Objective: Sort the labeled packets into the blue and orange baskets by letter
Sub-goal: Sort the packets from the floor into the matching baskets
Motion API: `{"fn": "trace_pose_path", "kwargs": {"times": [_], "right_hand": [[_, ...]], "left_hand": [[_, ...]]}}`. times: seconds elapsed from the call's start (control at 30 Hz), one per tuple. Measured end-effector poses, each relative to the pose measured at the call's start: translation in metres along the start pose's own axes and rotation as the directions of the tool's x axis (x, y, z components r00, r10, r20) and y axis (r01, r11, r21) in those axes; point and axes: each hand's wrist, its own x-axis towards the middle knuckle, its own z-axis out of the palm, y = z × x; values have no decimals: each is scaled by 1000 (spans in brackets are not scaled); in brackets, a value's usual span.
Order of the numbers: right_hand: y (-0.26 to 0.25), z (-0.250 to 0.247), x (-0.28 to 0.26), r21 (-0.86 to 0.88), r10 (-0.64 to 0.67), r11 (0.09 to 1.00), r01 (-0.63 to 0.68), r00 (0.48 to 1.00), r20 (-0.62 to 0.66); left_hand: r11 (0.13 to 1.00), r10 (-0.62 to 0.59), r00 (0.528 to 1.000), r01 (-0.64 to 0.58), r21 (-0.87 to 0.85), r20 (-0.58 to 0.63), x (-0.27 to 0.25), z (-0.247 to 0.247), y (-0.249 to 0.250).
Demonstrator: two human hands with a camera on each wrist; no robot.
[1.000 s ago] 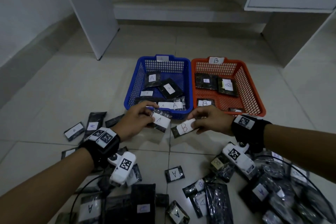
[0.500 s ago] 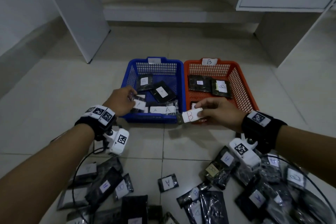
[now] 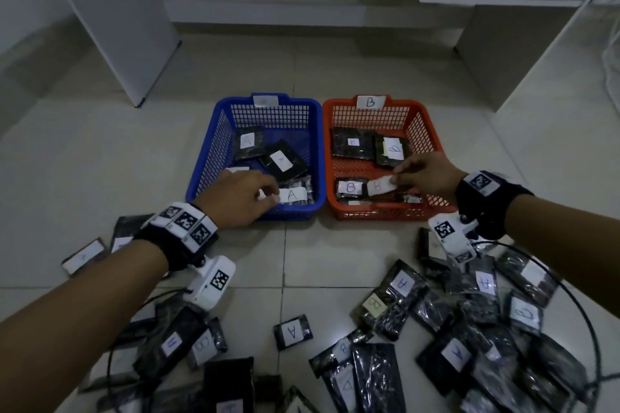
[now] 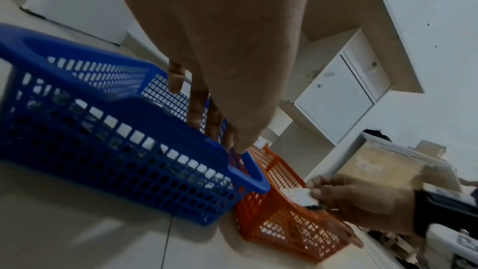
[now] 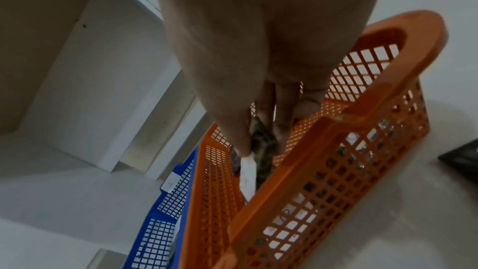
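Observation:
The blue basket (image 3: 214,144) (image 4: 103,93) stands left of the orange basket (image 3: 432,144) (image 5: 362,114), which carries a "B" tag. Both hold several dark packets with white labels. My left hand (image 3: 268,196) (image 4: 204,109) hangs over the blue basket's front part with its fingers straight and pointing down. They hold nothing and end beside a packet labelled A (image 3: 292,194) lying inside. My right hand (image 3: 399,174) (image 5: 248,150) is over the orange basket's front part. It pinches a white-labelled B packet (image 3: 379,184) (image 5: 247,173) (image 4: 300,193) by one end, low inside the basket.
Many loose labelled packets (image 3: 469,329) lie on the tiled floor near me, most to the right, with a single A packet (image 3: 292,332) in the middle. A black cable (image 3: 583,312) loops over the right pile. White cabinet panels (image 3: 127,27) stand behind the baskets.
Both hands moved forward from the floor to above the baskets. The left hand carried its A packet into the blue basket and let go. The right hand brought the B packet over the orange rim.

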Motion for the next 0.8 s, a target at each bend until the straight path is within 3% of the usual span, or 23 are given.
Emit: {"fn": "trace_pose_path", "kwargs": {"times": [0.07,0.17,0.33,0.43,0.47,0.53,0.6,0.67,0.73,0.8], "right_hand": [[0,7,1,-43,-26,999,30,996,82],[5,11,8,-294,-59,950,104,985,159],[1,7,7,-471,-95,875,114,993,64],[-10,6,-4,-434,-229,872,227,972,49],[-14,9,-11,-414,-300,864,286,953,33],[-22,21,-33,-373,-434,833,407,901,13],[-28,39,-60,-353,-496,787,507,859,127],[-29,57,-87,-378,-403,745,549,823,401],[-22,71,-107,-475,-183,665,577,742,645],[-8,80,-119,-551,-56,527,647,674,737]], "left_hand": [[999,45,999,-45,25,19,-4,8,11],[998,46,999,-46,44,8,-9,16,16],[996,68,984,-58,67,-164,-20,19,21],[982,189,947,-182,49,-260,-32,18,38],[970,228,951,-240,-30,-207,-36,17,44],[952,259,964,-242,-189,67,-43,21,57],[966,245,901,-197,-165,357,-51,30,68],[979,203,847,-177,-99,492,-60,46,74],[985,167,817,-154,-70,551,-68,61,77],[987,139,789,-162,-15,598,-75,73,78]]}}
